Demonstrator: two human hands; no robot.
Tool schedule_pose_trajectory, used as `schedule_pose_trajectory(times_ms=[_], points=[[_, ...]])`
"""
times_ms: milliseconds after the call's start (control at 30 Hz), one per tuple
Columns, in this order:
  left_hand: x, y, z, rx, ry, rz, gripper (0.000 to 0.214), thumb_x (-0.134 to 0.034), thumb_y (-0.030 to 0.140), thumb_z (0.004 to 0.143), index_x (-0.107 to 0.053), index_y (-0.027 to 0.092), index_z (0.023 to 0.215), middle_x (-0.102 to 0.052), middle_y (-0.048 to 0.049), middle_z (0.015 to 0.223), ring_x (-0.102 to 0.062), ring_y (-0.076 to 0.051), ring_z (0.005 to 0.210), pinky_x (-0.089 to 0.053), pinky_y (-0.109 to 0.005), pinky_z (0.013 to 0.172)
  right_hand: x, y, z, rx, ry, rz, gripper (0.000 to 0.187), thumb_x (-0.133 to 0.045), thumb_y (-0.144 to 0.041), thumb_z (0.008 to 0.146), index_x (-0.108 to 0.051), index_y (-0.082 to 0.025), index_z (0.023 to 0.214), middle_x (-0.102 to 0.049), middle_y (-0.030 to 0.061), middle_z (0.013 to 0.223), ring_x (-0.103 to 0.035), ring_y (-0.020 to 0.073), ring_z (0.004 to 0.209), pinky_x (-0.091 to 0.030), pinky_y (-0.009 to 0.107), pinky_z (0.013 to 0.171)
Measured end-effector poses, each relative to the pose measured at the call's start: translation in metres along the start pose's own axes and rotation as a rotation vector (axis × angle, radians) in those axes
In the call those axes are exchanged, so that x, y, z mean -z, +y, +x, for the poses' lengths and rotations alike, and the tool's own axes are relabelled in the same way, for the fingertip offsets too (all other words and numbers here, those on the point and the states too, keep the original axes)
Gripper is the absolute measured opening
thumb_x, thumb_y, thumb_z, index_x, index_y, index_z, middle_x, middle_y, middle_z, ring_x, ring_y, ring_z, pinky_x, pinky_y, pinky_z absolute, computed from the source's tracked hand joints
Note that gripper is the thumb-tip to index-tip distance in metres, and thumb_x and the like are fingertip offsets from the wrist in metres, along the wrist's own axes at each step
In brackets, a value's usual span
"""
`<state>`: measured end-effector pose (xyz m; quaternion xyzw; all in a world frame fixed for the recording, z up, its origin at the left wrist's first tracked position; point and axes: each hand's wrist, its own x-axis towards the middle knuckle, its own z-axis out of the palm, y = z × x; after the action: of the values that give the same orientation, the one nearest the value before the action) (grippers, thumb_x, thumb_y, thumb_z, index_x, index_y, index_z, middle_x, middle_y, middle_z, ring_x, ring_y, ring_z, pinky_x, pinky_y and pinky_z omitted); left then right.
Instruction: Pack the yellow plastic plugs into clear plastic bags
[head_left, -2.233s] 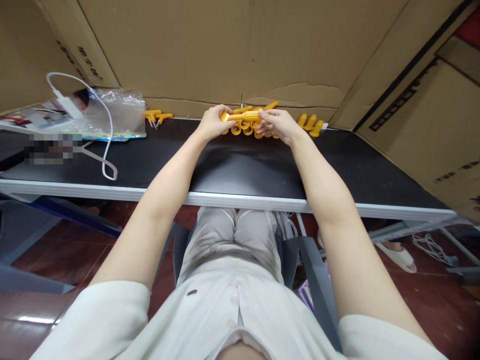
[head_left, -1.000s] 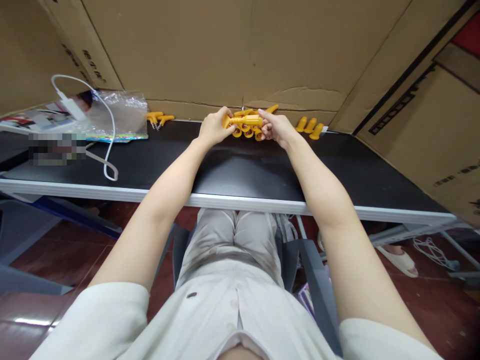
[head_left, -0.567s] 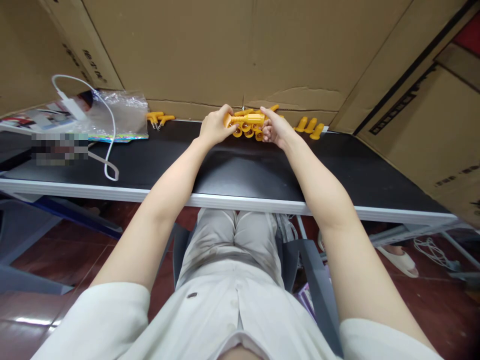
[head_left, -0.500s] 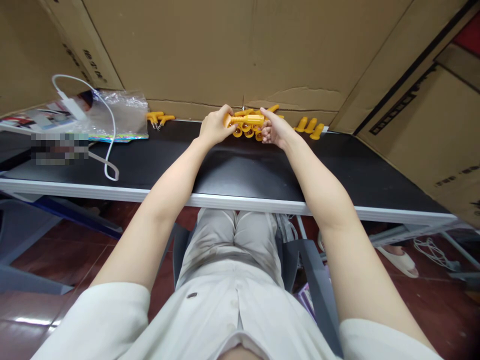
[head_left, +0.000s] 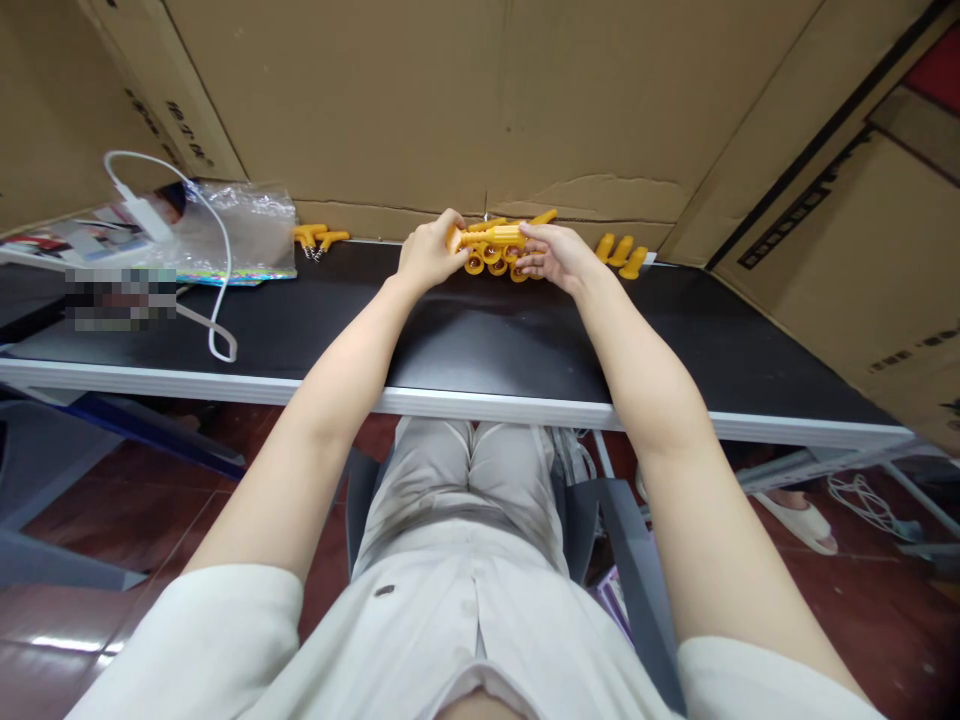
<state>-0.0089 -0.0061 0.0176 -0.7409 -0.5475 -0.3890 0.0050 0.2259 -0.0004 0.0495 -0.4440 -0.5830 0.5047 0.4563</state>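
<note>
My left hand (head_left: 433, 250) pinches the flared left end of a yellow plastic piece with a ribbed barrel (head_left: 501, 236), which lies level above the black table. At its right end, the fingertips of my right hand (head_left: 559, 256) bear on the barrel, while the lower fingers are loosely curled. Just beneath the piece, several yellow round-ended parts (head_left: 496, 268) are grouped, partly hidden. A yellow stick-like part (head_left: 544, 216) pokes out behind. Farther right stand yellow flanged sleeves (head_left: 622, 250). To the left lie yellow T-handles with metal spirals, like corkscrews (head_left: 319, 238).
A clear plastic bag (head_left: 251, 225) and a white cable with its plug (head_left: 225, 240) occupy the table's left side. Cardboard walls (head_left: 495, 100) rise directly behind the black table (head_left: 495, 345) and at its right. A pale metal edge (head_left: 495, 405) runs along its front.
My right hand has shifted slightly right along the barrel, and its fingers have loosened and spread a little. My left hand and the piece stay almost in place.
</note>
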Motion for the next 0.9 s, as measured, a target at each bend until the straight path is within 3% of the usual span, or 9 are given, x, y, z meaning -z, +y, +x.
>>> schedule_pose_trajectory(times_ms=[200,333,467,600,700,833,900], points=[[0.001,-0.002,0.0,-0.037,-0.015,-0.041,0.064,-0.072,0.038,0.09,-0.057,0.03,0.152,-0.076,-0.0084,0.112,-0.071,-0.033,0.116,-0.051,-0.043,0.106,0.002,-0.004,0.003,0.188,0.097,0.058,0.03,-0.084,-0.042,0.092,-0.062,-0.023,0.101,-0.075,0.0007,0.101,-0.078,0.0168,0.098,-0.063,0.033,0.092],[0.002,-0.007,0.0,-0.011,-0.029,-0.053,0.066,-0.07,0.035,0.092,-0.054,0.027,0.156,-0.076,-0.0082,0.105,-0.071,-0.033,0.115,-0.05,-0.043,0.108,0.017,-0.004,0.016,0.282,0.208,-0.02,0.034,-0.077,-0.055,0.096,-0.061,-0.025,0.104,-0.075,0.0032,0.112,-0.075,0.0218,0.119,-0.06,0.037,0.098],[-0.001,-0.01,-0.001,-0.01,-0.086,-0.022,0.046,-0.063,0.03,0.091,-0.071,0.023,0.136,-0.077,-0.008,0.098,-0.07,-0.03,0.107,-0.052,-0.042,0.106,0.04,0.004,0.034,0.363,0.209,-0.153,0.046,-0.067,-0.074,0.093,-0.064,-0.03,0.107,-0.075,0.0065,0.112,-0.055,0.0298,0.147,-0.053,0.045,0.108],[-0.005,-0.008,-0.001,-0.03,-0.157,-0.025,0.035,-0.062,0.029,0.088,-0.079,0.021,0.118,-0.077,-0.0084,0.095,-0.069,-0.029,0.103,-0.053,-0.041,0.103,0.052,0.013,0.041,0.497,0.299,-0.178,0.036,-0.064,-0.064,0.098,-0.06,-0.039,0.124,-0.074,0.0049,0.125,-0.031,0.0256,0.158,-0.04,0.043,0.123],[-0.008,-0.009,0.0,-0.057,-0.183,-0.004,0.029,-0.063,0.029,0.086,-0.081,0.022,0.108,-0.077,-0.0076,0.092,-0.07,-0.029,0.098,-0.055,-0.041,0.1,0.051,0.02,0.039,0.5,0.316,-0.426,0.035,-0.06,-0.058,0.103,-0.059,-0.039,0.133,-0.071,0.005,0.134,-0.018,0.026,0.165,-0.037,0.045,0.129],[-0.011,-0.01,0.001,-0.071,-0.209,0.042,0.026,-0.063,0.029,0.086,-0.082,0.021,0.102,-0.078,-0.0075,0.091,-0.071,-0.028,0.091,-0.055,-0.04,0.095,0.044,0.031,0.038,0.527,0.445,-0.673,0.042,-0.058,-0.045,0.105,-0.058,-0.027,0.143,-0.059,0.0115,0.152,-0.044,0.033,0.157,-0.045,0.056,0.125],[-0.011,-0.01,0.001,-0.062,-0.22,0.045,0.026,-0.063,0.029,0.087,-0.082,0.021,0.102,-0.078,-0.0074,0.091,-0.071,-0.027,0.089,-0.055,-0.04,0.094,0.042,0.036,0.038,0.549,0.496,-0.747,0.043,-0.058,-0.037,0.104,-0.057,-0.027,0.146,-0.054,0.0143,0.158,-0.05,0.0332,0.153,-0.045,0.059,0.126]])
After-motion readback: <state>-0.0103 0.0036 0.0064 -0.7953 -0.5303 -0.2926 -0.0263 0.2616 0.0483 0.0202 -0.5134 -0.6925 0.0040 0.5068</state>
